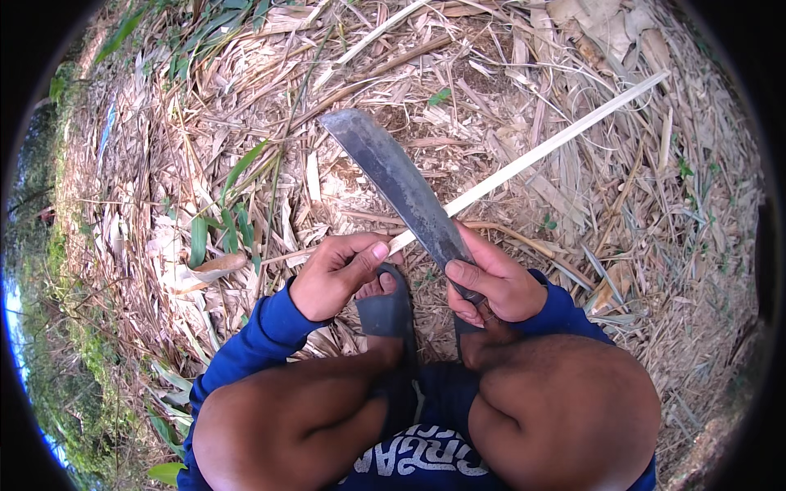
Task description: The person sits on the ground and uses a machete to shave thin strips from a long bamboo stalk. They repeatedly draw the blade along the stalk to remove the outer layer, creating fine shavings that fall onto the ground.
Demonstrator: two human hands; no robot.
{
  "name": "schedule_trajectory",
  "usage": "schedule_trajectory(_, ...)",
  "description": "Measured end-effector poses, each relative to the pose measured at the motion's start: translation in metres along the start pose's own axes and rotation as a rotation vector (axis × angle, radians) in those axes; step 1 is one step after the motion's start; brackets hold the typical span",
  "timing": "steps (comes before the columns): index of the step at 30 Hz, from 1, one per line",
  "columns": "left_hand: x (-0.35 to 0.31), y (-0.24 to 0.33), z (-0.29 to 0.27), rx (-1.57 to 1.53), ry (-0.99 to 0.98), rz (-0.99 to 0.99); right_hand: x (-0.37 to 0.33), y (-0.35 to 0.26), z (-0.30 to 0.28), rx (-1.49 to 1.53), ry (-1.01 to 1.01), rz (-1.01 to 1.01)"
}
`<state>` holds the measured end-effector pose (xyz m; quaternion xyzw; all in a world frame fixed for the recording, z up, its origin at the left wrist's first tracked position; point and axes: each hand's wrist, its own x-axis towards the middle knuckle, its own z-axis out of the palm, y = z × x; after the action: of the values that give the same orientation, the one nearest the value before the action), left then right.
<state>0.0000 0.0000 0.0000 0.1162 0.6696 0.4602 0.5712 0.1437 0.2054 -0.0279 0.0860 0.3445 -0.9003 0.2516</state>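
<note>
A long pale bamboo strip point(557, 143) runs slantwise from my left hand up to the far right. My left hand point(340, 272) is closed on its near end, thumb on top. In my right hand point(497, 282) is a machete point(393, 172) with a broad, dark, slightly curved blade pointing up and to the left. My right thumb lies on the blade's lower part, and most of the handle is hidden by the fingers. The blade crosses over the strip just ahead of my hands; whether its edge touches the strip, I cannot tell.
Dry shavings and husks point(270, 74) cover the ground. Green leaves point(225, 229) grow at the left, beside a cut bamboo piece point(221, 266). Another pale strip point(377, 34) lies at the far side. My sandaled foot point(383, 307) and bent knees are close below my hands.
</note>
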Motion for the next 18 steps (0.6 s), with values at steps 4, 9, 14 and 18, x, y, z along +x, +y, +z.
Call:
schedule_trajectory(4, -0.001, -0.002, 0.005, 0.083, 0.03, 0.111, 0.003, 0.008, 0.008, 0.017, -0.02, 0.04)
schedule_trajectory(9, 0.0, -0.011, 0.007, 0.057, 0.002, 0.161, 0.005, 0.015, 0.008, 0.014, -0.023, 0.093)
schedule_trajectory(14, -0.009, -0.004, 0.005, 0.017, -0.045, 0.015, -0.007, 0.01, -0.003, -0.019, 0.127, 0.04)
schedule_trajectory(18, -0.008, 0.002, 0.008, 0.067, -0.031, 0.031, 0.0, 0.017, 0.0, -0.096, 0.053, 0.048)
